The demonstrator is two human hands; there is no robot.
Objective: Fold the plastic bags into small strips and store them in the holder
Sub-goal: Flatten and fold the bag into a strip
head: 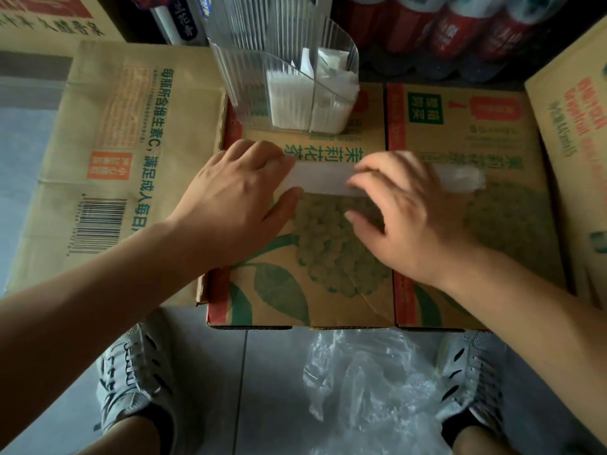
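So, going left to right: the left hand (239, 188) is flat, palm down, fingers spread loose, pinning the left end of a bag strip (323, 180) to the box (328, 284) rather than gripping it. The strip runs sideways from under those fingers across to the right hand (404, 211), with its far end poking out past that hand's knuckles. The right hand looks blurry, fingers curled down over the middle of the strip; I'd guess it's smoothing or pressing a crease, but I can't tell if it's actually pinching the plastic or just resting on it.

Progress-wise, this one's already narrowed down to a long flat band, so the lengthwise folding looks done. My guess is what's left for it is folding it short and tucking it away.

The holder (285, 80) sits just beyond both hands, upright on the same box, and its compartments already have a decent stack of white folded pieces in them, so a fair few are finished.

Not done though: there's a crumpled clear bag (364, 389) on the floor below the right hand, between the shoes (134, 379), untouched. At least one more to go, maybe several bunched there.
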